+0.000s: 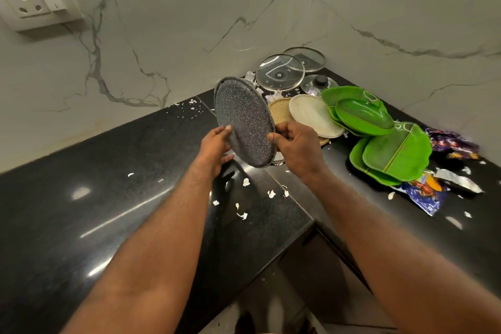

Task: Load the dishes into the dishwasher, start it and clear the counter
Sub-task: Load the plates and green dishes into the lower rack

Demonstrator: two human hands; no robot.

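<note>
1. Black polished counter (81,171) meets a pale veined wall (189,22) in a corner; a socket (32,0) sits on the wall, far up and left of the grip.
2. We see the grey plate (244,122) held clear of the counter, tilted up on edge between both hands. The left hand (217,144) pinches its lower left rim, thumb in front and fingers behind. The right hand (295,144) curls round its lower right rim, thumb pressed on the face.
3. Just beyond the grip, to its right, a tan plate (280,114) lies partly under a white plate (314,116). Farther right are green plates (363,114) in two piles, and behind these, glass lids (280,73) near the corner.
4. White scraps (244,182) litter the counter below the grip; wrappers (425,195) lie well to its right.
5. We judge loading barely begun: no dishwasher is in view, and most dishes are on the counter.
6. Hazards, as we judge them: both holds sit low on the rim, so releasing one hand could let the plate pivot and slip onto the stone. Swinging it right could knock the tan and white plates.
</note>
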